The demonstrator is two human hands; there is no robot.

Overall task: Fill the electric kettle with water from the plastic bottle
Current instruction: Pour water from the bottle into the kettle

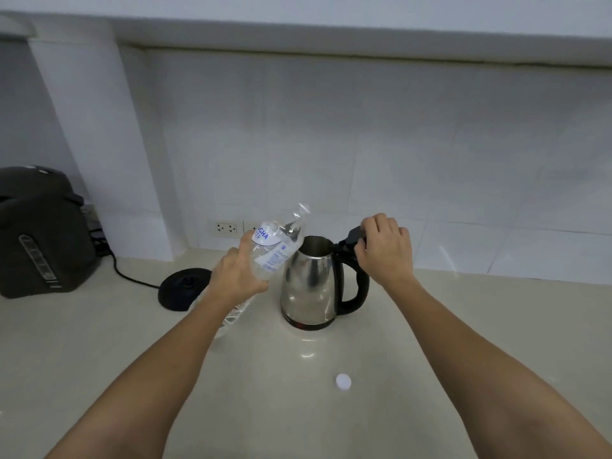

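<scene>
Steel is the centre of the head view: a polished stainless electric kettle with a black plastic handle point(309, 286) stands upright on the pale glossy countertop point(99, 359), off its round black power base point(183, 288), which lies just to its left with a cord running back toward the wall. Lifted clear of the base, the kettle can likely take water without wetting the contacts. The right hand point(384, 250) is clenched around the top of the handle and the black hinged lid point(354, 233), holding the lid swung back so the mouth stays exposed. The left hand point(236, 276) grasps the clear, crinkled plastic water bottle with a white and blue label point(273, 250) around its middle, neck raised and angled up above the kettle's rim; the bottle looks mostly empty, though whether water is running I cannot tell. 1 small white round cap point(343, 381) rests on the counter nearer the person, well apart from the kettle, set aside for pouring. A dark hot-water dispenser point(39, 233) sits far left.
</scene>
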